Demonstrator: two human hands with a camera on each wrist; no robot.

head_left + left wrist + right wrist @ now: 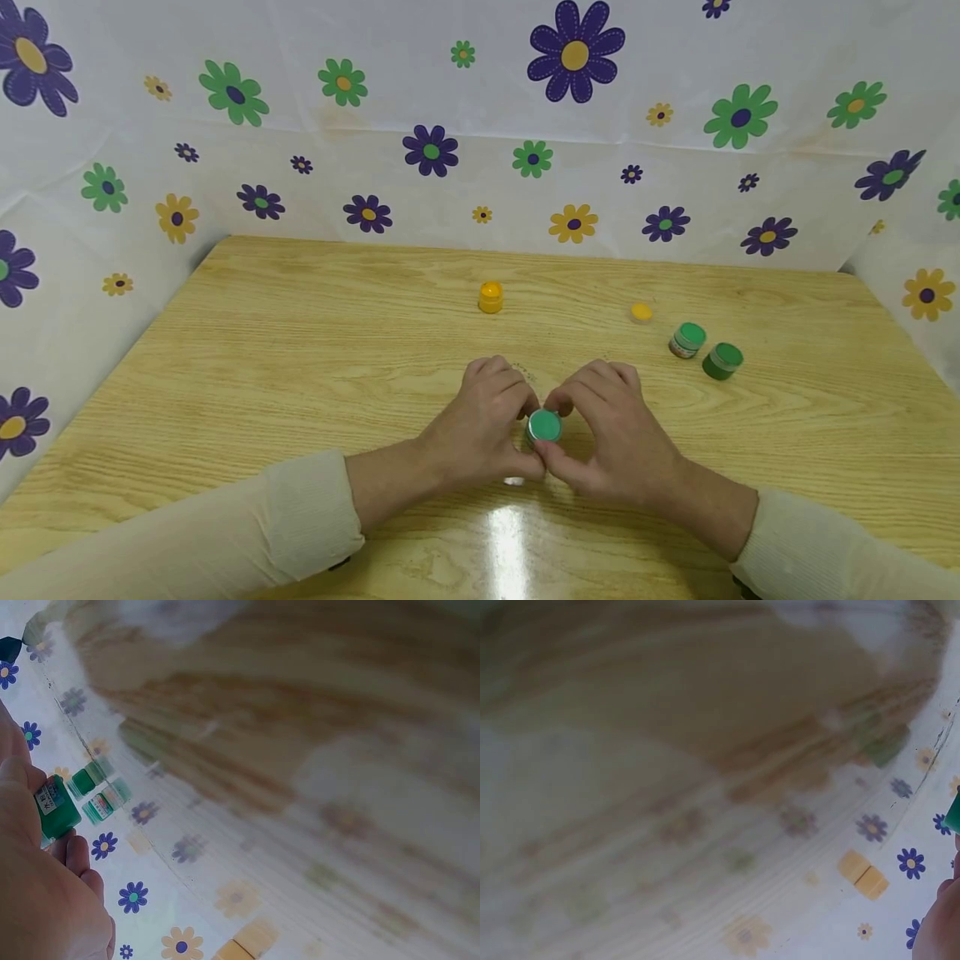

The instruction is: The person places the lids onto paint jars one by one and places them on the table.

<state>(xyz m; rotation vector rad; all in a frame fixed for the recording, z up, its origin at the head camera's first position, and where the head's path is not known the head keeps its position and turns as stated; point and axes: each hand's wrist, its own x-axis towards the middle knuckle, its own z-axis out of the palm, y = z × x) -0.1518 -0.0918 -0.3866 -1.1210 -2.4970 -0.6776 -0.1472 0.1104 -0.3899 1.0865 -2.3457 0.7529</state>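
A small paint jar with a light green lid (544, 425) is between both hands, just above or on the table. My left hand (480, 429) grips the jar from the left, thumb in front and fingers behind. From the right, my right hand (618, 437) pinches it at the lid's edge with thumb and index finger. The left wrist view shows the jar's green side with a printed label (51, 799). Only a sliver of the green jar (952, 817) appears in the right wrist view, beside part of the right hand.
An uncapped yellow paint jar (491, 298) stands farther back on the wooden table (300, 358). Its likely lid, a yellow disc (641, 312), lies to the right. Beyond that are a light green jar (687, 340) and a darker green jar (723, 361). Flowered cloth (465, 100) surrounds the table.
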